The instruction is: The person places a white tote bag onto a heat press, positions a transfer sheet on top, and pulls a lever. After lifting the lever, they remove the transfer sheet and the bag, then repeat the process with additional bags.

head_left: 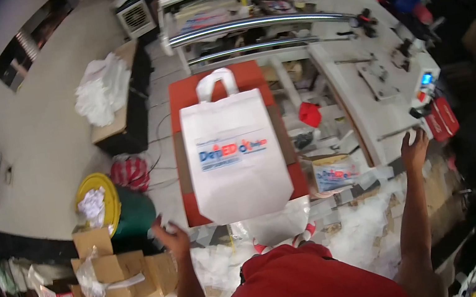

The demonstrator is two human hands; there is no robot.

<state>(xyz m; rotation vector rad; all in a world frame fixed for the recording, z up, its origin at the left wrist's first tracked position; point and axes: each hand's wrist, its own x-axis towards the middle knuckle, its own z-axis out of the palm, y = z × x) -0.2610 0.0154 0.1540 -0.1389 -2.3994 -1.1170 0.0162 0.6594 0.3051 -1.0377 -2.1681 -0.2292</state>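
A white tote bag (240,179) with a blue and red print lies flat on a red board (191,210), its handle loop at the far end. My left hand (172,236) is raised to the left of the board's near corner, fingers apart and holding nothing. Out to the right, my right hand (415,147) hovers near the edge of the white machine table (373,126), its fingers spread, with nothing seen in it. A red pouch-like item (441,119) is just beyond it. Neither hand touches the bag.
Cardboard boxes (126,268) and a green bin (135,210) with a yellow rim stand at left. White cloths (102,89) are piled on a side table (128,53). An open box (333,173) holding printed material sits right of the board. Scraps litter the floor.
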